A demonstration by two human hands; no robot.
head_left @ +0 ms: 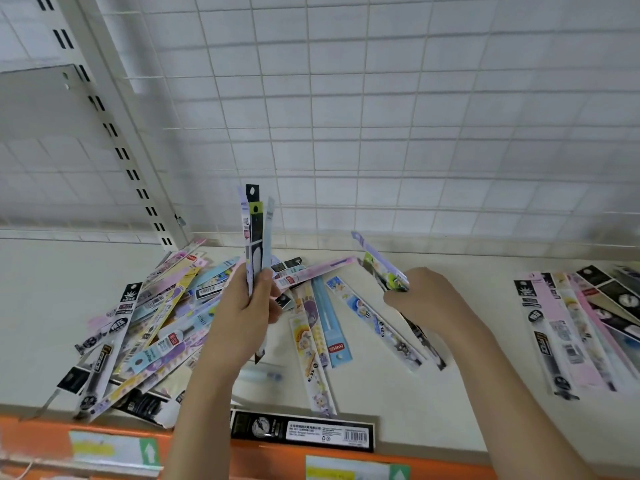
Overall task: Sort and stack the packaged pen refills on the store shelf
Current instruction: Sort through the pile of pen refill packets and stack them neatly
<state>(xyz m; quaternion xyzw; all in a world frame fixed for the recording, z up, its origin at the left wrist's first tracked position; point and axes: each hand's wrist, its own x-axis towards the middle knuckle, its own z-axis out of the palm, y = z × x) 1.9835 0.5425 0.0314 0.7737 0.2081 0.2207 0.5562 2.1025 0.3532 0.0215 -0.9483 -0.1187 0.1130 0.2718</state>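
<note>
- The left hand [247,306] is reaching up from the lower edge of the view, back of the hand toward the camera, fingers and thumb curling around a thin upright bundle.
- The right hand [424,299] is coming in from the lower right, forearm bare, knuckles up, fingers folding in and pinching one slim pack tilting up-left.
- Both hands are hovering apart, not touching each other.
</note>
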